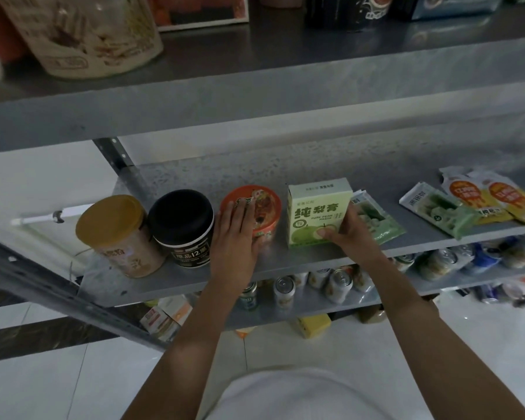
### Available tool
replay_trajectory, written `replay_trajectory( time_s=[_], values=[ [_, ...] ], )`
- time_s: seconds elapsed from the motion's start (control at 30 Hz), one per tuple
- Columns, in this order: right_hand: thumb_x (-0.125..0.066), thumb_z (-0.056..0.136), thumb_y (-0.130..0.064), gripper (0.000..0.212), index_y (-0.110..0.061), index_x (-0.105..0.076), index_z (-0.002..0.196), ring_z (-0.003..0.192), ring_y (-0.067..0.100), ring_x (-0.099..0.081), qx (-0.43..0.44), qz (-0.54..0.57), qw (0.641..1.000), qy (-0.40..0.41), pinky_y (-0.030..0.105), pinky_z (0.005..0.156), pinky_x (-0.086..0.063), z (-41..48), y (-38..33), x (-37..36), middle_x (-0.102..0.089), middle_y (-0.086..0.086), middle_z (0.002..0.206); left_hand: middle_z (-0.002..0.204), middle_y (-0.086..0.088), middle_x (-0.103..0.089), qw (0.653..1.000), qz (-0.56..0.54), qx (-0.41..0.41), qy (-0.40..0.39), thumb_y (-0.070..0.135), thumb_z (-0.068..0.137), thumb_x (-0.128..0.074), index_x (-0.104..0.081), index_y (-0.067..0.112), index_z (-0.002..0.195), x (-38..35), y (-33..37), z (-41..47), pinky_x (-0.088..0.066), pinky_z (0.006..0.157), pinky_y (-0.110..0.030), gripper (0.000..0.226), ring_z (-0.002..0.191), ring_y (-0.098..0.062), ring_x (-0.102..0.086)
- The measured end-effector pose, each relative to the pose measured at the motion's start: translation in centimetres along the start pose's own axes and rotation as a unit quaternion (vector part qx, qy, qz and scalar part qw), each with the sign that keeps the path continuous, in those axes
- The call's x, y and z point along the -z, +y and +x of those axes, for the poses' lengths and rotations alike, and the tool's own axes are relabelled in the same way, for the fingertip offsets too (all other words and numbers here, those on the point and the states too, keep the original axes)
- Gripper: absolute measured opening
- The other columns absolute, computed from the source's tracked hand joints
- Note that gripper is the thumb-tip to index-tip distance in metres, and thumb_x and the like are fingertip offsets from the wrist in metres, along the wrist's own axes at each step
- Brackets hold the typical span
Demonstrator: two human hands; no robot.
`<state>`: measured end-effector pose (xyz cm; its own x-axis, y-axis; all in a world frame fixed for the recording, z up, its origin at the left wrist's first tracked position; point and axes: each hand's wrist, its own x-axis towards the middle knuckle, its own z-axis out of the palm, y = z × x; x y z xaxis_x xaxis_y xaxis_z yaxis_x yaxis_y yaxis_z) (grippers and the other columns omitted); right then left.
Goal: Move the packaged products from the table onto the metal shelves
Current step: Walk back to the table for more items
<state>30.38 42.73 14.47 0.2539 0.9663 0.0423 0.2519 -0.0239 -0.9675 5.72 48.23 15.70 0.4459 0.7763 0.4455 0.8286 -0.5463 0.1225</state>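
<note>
Near the frame's centre, both hands work at the middle shelf (285, 262). The left hand (235, 237) lies flat, fingers straight, over the near side and lid of the orange bowl (262, 207), probably nudging it into line with the black cup (182, 228) to its left. The right hand (352, 234) grips the green carton (315, 213), thumb on its front, holding it upright on the shelf, likely so the label faces out. A flat green packet (376, 219) lies just right of it. The upper shelf (255, 98), top of frame, already carries goods.
</note>
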Motion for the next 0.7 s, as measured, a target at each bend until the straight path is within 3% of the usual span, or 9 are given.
replay_trajectory(
  time_s=[0.07, 0.1, 0.2, 0.27, 0.33, 0.4, 0.53, 0.7],
  values=[
    [-0.074, 0.079, -0.003, 0.059, -0.026, -0.046, 0.126, 0.115, 0.014, -0.058, 0.011, -0.011, 1.000, -0.006, 0.037, 0.093, -0.053, -0.5, -0.1, 0.3, -0.059, 0.004, 0.127, 0.149, -0.016, -0.039, 1.000, -0.023, 0.005, 0.002, 0.043, 0.087, -0.062, -0.036, 0.007, 0.146, 0.3, 0.0, -0.1, -0.021, 0.114, -0.047, 0.073, 0.140, -0.036, -0.032],
    [-0.075, 0.079, -0.005, 0.064, -0.024, -0.045, 0.132, 0.119, 0.014, -0.056, 0.016, -0.017, 1.000, -0.005, 0.033, 0.095, -0.051, -0.9, -0.1, 0.5, -0.057, 0.002, 0.130, 0.150, -0.016, -0.037, 0.999, -0.040, 0.011, 0.011, 0.050, 0.091, -0.050, -0.033, 0.008, 0.147, 0.6, 0.1, -0.3, -0.022, 0.115, -0.047, 0.072, 0.140, -0.036, -0.031],
    [-0.073, 0.081, -0.008, 0.067, -0.021, -0.043, 0.139, 0.123, 0.007, -0.048, 0.008, -0.049, 0.996, 0.073, 0.007, 0.092, -0.040, -3.6, -0.3, 2.0, -0.050, -0.004, 0.138, 0.143, -0.017, -0.044, 0.986, -0.118, 0.025, 0.114, 0.052, 0.099, -0.033, -0.038, 0.008, 0.142, 2.3, 1.5, -1.7, -0.034, 0.108, -0.047, 0.062, 0.130, -0.036, -0.043],
    [-0.071, 0.084, -0.010, 0.052, -0.018, -0.052, 0.132, 0.114, 0.008, -0.052, 0.022, -0.115, 0.978, 0.174, 0.012, 0.089, -0.042, -6.5, -0.5, 3.6, -0.054, -0.002, 0.132, 0.134, -0.014, -0.048, 0.965, -0.161, 0.009, 0.206, 0.038, 0.100, -0.042, -0.044, 0.007, 0.134, 3.6, 3.8, -2.6, -0.039, 0.101, -0.042, 0.046, 0.120, -0.033, -0.047],
    [-0.069, 0.086, -0.011, 0.037, -0.013, -0.060, 0.122, 0.103, 0.013, -0.057, 0.035, -0.174, 0.952, 0.247, 0.024, 0.084, -0.045, -10.0, -0.5, 6.0, -0.061, 0.003, 0.119, 0.125, -0.014, -0.050, 0.953, -0.192, -0.042, 0.229, 0.026, 0.097, -0.049, -0.050, 0.005, 0.127, 4.5, 7.1, -3.0, -0.040, 0.096, -0.037, 0.036, 0.114, -0.030, -0.049],
    [-0.066, 0.088, -0.013, 0.027, -0.013, -0.064, 0.115, 0.095, 0.014, -0.059, -0.008, -0.219, 0.936, 0.276, 0.024, 0.080, -0.042, -14.0, -0.7, 9.0, -0.065, 0.003, 0.109, 0.116, -0.017, -0.058, 0.956, -0.210, -0.103, 0.176, 0.024, 0.096, -0.049, -0.057, 0.002, 0.121, 4.3, 11.2, -3.0, -0.042, 0.089, -0.036, 0.034, 0.108, -0.029, -0.051],
    [-0.065, 0.089, -0.022, 0.021, -0.020, -0.066, 0.110, 0.095, 0.016, -0.061, -0.162, -0.271, 0.888, 0.335, 0.030, 0.079, -0.047, -24.9, -0.4, 15.0, -0.066, -0.002, 0.102, 0.117, -0.010, -0.057, 0.942, -0.234, -0.232, -0.062, 0.031, 0.096, -0.046, -0.060, 0.007, 0.118, 2.4, 20.7, -3.7, -0.052, 0.083, -0.042, 0.035, 0.103, -0.028, -0.057],
    [-0.061, 0.091, -0.026, 0.023, -0.024, -0.063, 0.114, 0.102, 0.012, -0.058, -0.320, -0.262, 0.755, 0.509, 0.028, 0.077, -0.041, -41.5, 0.7, 17.6, -0.061, -0.010, 0.101, 0.117, -0.006, -0.060, 0.868, -0.226, -0.385, -0.216, 0.027, 0.089, -0.063, -0.060, 0.012, 0.121, 0.9, 32.4, -8.0, -0.050, 0.085, -0.039, 0.035, 0.104, -0.027, -0.058]
  ],
)
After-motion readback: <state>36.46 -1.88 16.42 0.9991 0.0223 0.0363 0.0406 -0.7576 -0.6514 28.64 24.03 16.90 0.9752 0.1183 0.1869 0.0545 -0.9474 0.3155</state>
